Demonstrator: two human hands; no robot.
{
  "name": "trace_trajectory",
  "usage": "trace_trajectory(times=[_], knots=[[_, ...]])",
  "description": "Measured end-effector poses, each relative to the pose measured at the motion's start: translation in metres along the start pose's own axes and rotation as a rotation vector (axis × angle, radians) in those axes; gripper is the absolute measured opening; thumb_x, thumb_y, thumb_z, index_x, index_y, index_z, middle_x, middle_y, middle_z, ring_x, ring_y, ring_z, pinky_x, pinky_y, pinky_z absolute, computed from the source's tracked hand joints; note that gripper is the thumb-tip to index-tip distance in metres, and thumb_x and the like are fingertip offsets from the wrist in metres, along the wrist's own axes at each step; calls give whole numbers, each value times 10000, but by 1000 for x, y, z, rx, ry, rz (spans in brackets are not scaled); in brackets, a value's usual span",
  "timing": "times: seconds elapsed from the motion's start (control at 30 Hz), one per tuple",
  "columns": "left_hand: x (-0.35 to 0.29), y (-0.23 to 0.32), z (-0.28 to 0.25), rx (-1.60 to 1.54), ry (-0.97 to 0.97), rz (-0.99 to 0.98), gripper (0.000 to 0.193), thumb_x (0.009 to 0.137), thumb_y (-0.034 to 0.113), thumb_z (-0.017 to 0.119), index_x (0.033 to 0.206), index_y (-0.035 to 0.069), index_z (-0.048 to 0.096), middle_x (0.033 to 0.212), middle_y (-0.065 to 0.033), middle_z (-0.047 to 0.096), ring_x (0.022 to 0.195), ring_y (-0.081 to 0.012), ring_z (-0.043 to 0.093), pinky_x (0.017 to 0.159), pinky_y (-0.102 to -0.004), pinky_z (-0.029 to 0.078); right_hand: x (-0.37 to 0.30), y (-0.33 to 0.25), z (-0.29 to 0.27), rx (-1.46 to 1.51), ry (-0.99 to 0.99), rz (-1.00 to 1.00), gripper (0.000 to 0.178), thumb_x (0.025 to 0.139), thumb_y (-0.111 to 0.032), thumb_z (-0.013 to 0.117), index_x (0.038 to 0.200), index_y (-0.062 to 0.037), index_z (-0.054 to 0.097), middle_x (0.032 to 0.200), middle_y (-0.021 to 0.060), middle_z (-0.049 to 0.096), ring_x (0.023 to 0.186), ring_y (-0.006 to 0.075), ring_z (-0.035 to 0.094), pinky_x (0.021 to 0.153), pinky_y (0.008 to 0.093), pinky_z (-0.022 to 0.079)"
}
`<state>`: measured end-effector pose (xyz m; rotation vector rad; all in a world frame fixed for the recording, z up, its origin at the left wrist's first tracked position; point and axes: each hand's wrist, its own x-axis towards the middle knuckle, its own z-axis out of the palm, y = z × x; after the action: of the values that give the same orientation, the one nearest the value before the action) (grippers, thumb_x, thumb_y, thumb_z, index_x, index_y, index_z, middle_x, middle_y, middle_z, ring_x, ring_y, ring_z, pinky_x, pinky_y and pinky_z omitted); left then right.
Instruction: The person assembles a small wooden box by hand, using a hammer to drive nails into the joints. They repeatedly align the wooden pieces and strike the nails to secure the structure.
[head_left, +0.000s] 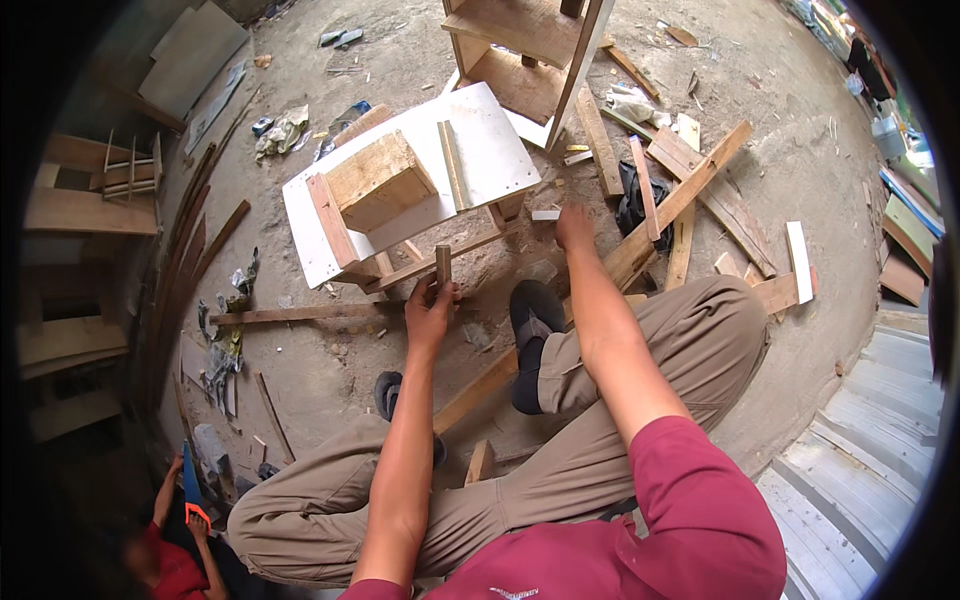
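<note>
Upright between the fingers of my left hand (430, 315) is a short wooden strip (443, 265). My right hand (574, 230) is closed on a small white piece (546, 215), its material unclear, just off the right corner of a low white-topped wooden stand (490, 135). On that white top rest a thick wooden block (380, 180) and a narrow wooden strip (453, 165). A reddish batten (331, 217) runs along its left end. Both hands are apart from the stand, on its near side.
An open wooden shelf unit (525, 35) stands beyond the stand. Loose planks (710, 200) lie at right, and a long beam (480, 390) passes by my shoe (536, 310). At lower left, another person's hand (198, 520) grips a handsaw (191, 480). Corrugated metal sheets (860, 430) lie at right.
</note>
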<state>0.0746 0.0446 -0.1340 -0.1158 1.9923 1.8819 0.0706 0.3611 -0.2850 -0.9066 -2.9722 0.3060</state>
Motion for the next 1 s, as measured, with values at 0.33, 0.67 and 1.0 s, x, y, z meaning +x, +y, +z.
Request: trace_trajectory(times=[0.33,0.67,1.0], knots=[[2,11,4,-11,-131,24,288,951,186,647,1160,-2,586,1013,-113,708,897,-160,677,746,-278,541,-11,-21,-12,-261,-341,-65,353,923,-152,507,1250,-109,634,1374,166,541,1280,370,491,1078,546,306],[1,79,45,-42,-213,107,396,879,177,746,1199,-34,647,1041,-79,702,910,-122,652,763,-270,543,58,-1,-131,35,-426,-186,285,756,-172,632,922,46,712,960,269,685,926,387,686,785,423,550],[-10,189,36,-218,-334,226,273,911,158,700,1116,-22,693,988,-96,718,832,-147,691,735,-278,584,-43,-127,-337,905,-507,-721,552,1004,-482,494,1152,39,601,985,134,668,839,216,627,762,348,518]])
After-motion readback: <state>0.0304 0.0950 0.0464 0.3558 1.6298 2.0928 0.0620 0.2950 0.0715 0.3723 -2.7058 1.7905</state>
